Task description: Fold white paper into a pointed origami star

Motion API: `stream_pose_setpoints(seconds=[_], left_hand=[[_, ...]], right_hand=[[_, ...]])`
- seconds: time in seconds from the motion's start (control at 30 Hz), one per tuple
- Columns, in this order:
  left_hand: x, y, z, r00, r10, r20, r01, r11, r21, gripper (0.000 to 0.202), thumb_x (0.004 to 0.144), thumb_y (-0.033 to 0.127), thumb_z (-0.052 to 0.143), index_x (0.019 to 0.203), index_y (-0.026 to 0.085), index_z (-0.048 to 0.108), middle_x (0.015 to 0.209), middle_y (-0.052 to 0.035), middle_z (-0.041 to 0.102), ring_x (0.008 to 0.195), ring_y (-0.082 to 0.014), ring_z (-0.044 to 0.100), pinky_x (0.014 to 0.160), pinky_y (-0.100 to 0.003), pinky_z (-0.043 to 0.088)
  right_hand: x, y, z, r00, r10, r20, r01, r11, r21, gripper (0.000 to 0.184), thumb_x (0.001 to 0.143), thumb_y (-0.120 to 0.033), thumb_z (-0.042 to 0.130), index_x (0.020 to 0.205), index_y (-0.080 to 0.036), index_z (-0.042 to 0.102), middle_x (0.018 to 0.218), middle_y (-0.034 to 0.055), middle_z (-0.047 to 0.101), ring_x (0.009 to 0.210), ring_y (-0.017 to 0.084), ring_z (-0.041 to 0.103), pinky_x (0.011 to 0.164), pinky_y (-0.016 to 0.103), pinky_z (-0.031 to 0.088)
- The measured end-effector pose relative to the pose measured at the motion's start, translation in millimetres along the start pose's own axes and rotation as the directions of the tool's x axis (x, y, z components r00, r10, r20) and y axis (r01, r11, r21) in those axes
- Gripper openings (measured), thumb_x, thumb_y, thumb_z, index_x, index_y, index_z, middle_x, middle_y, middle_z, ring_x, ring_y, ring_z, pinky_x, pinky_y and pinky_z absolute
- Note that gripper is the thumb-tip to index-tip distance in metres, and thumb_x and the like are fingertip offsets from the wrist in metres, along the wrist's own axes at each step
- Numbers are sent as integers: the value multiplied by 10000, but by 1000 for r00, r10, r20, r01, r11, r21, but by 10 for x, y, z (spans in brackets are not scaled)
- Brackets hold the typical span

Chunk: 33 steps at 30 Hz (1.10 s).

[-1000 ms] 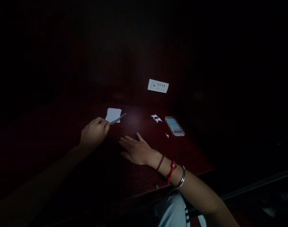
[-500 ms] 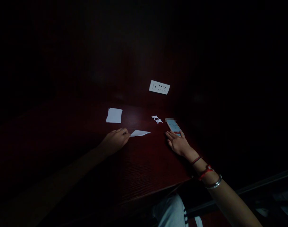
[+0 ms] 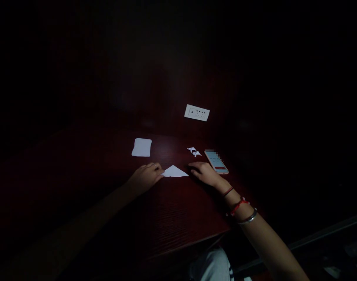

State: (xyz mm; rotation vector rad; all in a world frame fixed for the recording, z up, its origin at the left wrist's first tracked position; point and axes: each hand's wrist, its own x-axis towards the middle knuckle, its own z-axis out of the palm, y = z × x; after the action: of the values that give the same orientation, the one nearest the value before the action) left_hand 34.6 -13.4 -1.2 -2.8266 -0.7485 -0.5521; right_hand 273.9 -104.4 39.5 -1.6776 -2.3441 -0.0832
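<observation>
A white paper triangle lies on the dark red counter, its peak pointing away from the person. The left hand has its grip closed on the triangle's left corner, thumb and fingers together. The right hand holds nothing, its grip loose, fingertips just beside the right corner. Behind the hands lie a stack of square paper sheets, small folded paper pieces and a smartphone, this last near the right hand.
</observation>
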Motion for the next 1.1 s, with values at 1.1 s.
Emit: stream_pose_setpoints(seconds=[1.1], left_hand=[[-183,-439,-233,977,-211,24,208,925,-319,215,791,160,406,964,200,528,913,3,581,812,-127,527,732,-237,385]], right_hand=[[804,-462,629,967,171,-189,28,666,745,410,731,-286,515,1115,-156,450,840,42,611,720,118,571,696,263,459]])
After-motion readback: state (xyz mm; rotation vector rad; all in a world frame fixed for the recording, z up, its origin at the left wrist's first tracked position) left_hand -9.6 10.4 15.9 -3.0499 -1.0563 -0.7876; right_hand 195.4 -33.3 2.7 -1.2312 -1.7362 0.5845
